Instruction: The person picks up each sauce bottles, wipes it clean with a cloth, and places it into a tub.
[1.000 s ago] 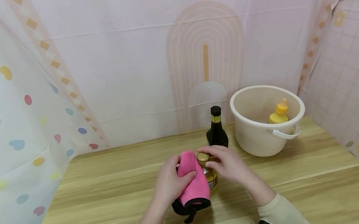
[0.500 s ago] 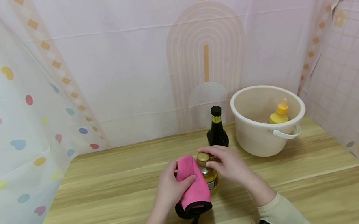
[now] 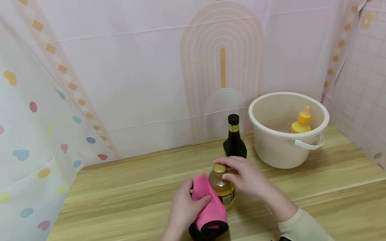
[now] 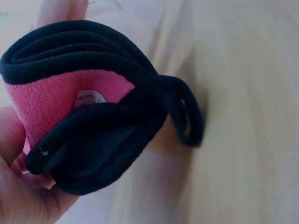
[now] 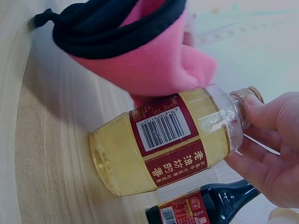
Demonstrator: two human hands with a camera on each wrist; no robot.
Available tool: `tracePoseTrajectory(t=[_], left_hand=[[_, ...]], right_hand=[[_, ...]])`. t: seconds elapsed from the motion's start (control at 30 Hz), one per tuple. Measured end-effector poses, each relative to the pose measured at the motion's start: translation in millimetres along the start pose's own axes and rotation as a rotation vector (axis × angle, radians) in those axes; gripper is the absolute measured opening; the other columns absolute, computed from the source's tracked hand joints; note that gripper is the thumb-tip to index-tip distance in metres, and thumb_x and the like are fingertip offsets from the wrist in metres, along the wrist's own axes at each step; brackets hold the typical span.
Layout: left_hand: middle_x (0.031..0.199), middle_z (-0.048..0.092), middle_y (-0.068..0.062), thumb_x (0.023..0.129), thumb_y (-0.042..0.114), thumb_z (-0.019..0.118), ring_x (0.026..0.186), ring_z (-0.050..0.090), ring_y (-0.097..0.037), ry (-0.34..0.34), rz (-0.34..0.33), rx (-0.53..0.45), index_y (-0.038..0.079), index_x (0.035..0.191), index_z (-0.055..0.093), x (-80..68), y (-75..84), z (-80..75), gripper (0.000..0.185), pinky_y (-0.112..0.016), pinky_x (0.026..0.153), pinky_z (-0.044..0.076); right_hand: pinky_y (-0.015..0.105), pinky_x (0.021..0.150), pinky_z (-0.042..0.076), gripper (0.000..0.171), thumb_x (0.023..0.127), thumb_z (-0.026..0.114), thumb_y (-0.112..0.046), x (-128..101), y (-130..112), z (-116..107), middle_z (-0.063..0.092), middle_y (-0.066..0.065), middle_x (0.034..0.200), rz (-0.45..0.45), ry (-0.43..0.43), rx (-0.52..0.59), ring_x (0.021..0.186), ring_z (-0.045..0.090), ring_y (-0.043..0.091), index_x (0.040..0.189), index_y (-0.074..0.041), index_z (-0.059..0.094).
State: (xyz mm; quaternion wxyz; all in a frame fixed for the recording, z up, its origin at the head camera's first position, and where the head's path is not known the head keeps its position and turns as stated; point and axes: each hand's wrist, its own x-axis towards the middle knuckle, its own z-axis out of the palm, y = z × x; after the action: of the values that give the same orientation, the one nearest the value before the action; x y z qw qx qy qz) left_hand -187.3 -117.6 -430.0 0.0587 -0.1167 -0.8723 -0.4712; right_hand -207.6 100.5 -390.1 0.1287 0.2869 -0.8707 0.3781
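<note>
In the head view my left hand (image 3: 185, 209) grips a folded pink cloth (image 3: 210, 211) with black edging, thumb across its front. A black loop (image 4: 189, 119) hangs from the cloth's edge in the left wrist view. The cloth lies against the side of a glass bottle of yellow oil (image 5: 154, 144) with a red label, as the right wrist view shows. My right hand (image 3: 247, 176) holds that bottle by its neck, just under the gold cap (image 3: 219, 168). The bottle stands upright on the table, its left side partly hidden by the cloth.
Just behind my right hand stands a dark sauce bottle (image 3: 234, 144) with a black cap. A cream bucket (image 3: 280, 152) with a white handle is at the back right, a yellow squeeze bottle (image 3: 300, 125) inside it. Printed curtains (image 3: 140, 86) border the wooden table (image 3: 116, 211).
My left hand and the cloth have slid down along the bottle toward me, baring more of its shoulder and label. My right hand keeps its hold on the neck.
</note>
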Motion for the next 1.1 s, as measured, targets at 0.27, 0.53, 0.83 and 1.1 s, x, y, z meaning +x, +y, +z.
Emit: tracePoseTrajectory(t=[0.27,0.53,0.83,1.1], left_hand=[[0.101,0.068,-0.011,0.077,0.015,0.084,0.089,0.063,-0.021,-0.079,-0.032,0.043,-0.002,0.115,0.064,-1.4,-15.9,8.8,0.046,-0.038,0.074,0.054],[0.095,0.068,-0.01,0.074,0.015,0.084,0.086,0.063,-0.023,-0.086,-0.007,0.175,-0.002,0.107,0.065,5.2,-12.0,10.0,0.042,-0.042,0.072,0.054],[0.076,0.059,0.002,0.071,0.012,0.084,0.069,0.054,-0.016,-0.121,0.012,0.281,0.009,0.086,0.062,12.7,-11.0,11.3,0.027,-0.036,0.062,0.047],[0.076,0.06,0.001,0.072,0.014,0.084,0.069,0.054,-0.016,-0.108,0.011,0.282,0.008,0.088,0.062,12.6,-13.5,10.4,0.028,-0.036,0.061,0.047]], right_hand=[[0.04,0.084,0.053,0.041,0.091,0.069,-0.006,-1,0,1,0.066,0.008,0.119,-0.005,-0.005,-0.018,0.1,0.062,0.021,0.131,-0.009,0.063],[0.04,0.082,0.053,0.04,0.09,0.071,-0.004,-1,1,1,0.066,0.008,0.119,-0.022,0.025,-0.013,0.098,0.062,0.021,0.129,-0.008,0.064],[0.04,0.089,0.053,0.041,0.091,0.07,-0.006,-2,2,-1,0.064,0.008,0.123,0.003,-0.009,0.039,0.106,0.062,0.023,0.131,-0.008,0.063],[0.038,0.092,0.052,0.047,0.089,0.072,-0.008,-2,3,0,0.063,0.008,0.125,0.002,-0.015,0.061,0.108,0.06,0.023,0.134,-0.009,0.06]])
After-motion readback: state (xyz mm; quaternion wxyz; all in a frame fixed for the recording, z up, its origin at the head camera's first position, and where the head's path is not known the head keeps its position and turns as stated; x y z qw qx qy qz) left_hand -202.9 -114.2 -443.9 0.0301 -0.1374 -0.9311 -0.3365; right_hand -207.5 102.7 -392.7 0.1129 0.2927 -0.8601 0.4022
